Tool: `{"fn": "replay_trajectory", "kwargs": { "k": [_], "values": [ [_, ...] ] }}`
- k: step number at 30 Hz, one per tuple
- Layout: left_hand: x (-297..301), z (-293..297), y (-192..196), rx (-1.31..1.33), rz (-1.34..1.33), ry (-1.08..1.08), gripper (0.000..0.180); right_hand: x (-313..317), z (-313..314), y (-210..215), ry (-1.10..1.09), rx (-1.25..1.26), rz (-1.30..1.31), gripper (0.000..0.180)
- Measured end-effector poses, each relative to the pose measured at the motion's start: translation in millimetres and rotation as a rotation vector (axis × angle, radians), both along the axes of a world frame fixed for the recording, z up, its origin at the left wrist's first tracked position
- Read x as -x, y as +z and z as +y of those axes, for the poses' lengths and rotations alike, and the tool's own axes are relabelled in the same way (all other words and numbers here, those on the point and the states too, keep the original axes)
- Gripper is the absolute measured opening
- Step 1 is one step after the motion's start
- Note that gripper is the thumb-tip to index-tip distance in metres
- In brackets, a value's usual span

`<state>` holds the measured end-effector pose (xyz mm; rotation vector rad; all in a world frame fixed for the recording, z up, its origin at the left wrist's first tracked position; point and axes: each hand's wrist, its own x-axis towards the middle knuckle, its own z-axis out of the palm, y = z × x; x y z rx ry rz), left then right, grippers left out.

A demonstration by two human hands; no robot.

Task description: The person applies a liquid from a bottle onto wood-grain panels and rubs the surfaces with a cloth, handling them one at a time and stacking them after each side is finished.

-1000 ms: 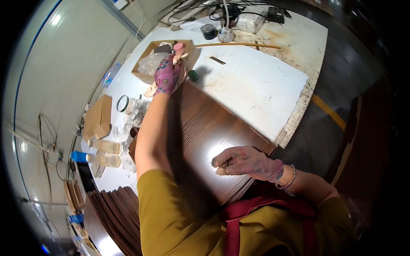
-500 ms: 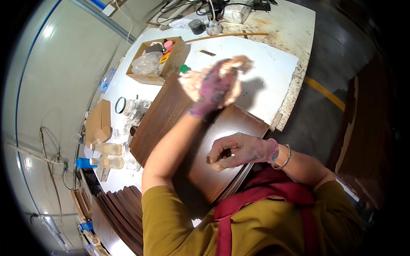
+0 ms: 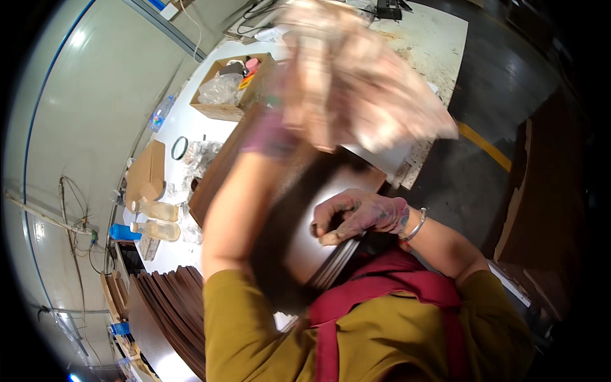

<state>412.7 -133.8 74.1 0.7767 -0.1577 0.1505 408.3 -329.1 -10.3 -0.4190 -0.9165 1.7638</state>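
In my left hand (image 3: 275, 130), in a stained purple glove and blurred by motion, is a crumpled pale pinkish cloth (image 3: 369, 89). The cloth is raised above the far part of the table and hides much of that hand's fingers. My right hand (image 3: 366, 215), gloved in worn pinkish purple, is over the near right part of a stack of dark brown wood-grain boards (image 3: 310, 253). Its fingers and thumb curl toward each other; whether anything is between them is hidden. Another dark brown board (image 3: 223, 172) lies beyond my left forearm.
On the white table (image 3: 162, 254) at left are an open cardboard box (image 3: 219, 111) of odds and ends, a tape ring (image 3: 180, 148), two bottles (image 3: 156, 230) and a blue container (image 3: 124, 232). More dark panels (image 3: 168, 312) stand at lower left. Tall brown boards (image 3: 522, 197) rise at right.
My left hand has shifted left, and the cloth has swung up and spread out, looking larger. My right hand has moved only slightly, keeping its curled shape.
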Motion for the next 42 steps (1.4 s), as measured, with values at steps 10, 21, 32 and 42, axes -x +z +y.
{"fn": "replay_trajectory", "kwargs": {
  "k": [10, 21, 32, 42],
  "values": [
    [366, 43, 35, -0.722, 0.492, 1.617, 0.05, 1, -11, 17, -0.298, -0.077, -0.188, 0.02],
    [469, 19, -126, -1.663, 1.729, 1.228, 0.057, 22, 3, 7, -0.395, -0.219, -0.499, 0.018],
    [316, 213, -80, -1.356, 1.452, 0.711, 0.067, 39, 57, 17, -0.452, -0.208, -0.803, 0.02],
    [324, 190, 118, -1.683, 1.189, 1.35, 0.05, -55, 37, 23, -1.003, -0.046, -0.222, 0.022]
  ]
}}
